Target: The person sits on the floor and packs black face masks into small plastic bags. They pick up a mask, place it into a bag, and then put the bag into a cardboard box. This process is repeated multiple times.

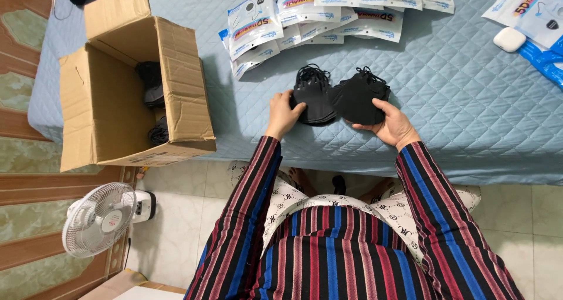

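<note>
Head view: both hands (340, 121) grip black masks (337, 95) on quilted blue bed (469, 101).

A single head-worn camera looks steeply down from above the person's chest, facing forward across the near edge of the bed (469, 101). It sits close: the striped sleeves fill the bottom of the picture, and the floor (176, 229) shows below the bed's near edge. The bed's left near corner lies at frame left.
</note>
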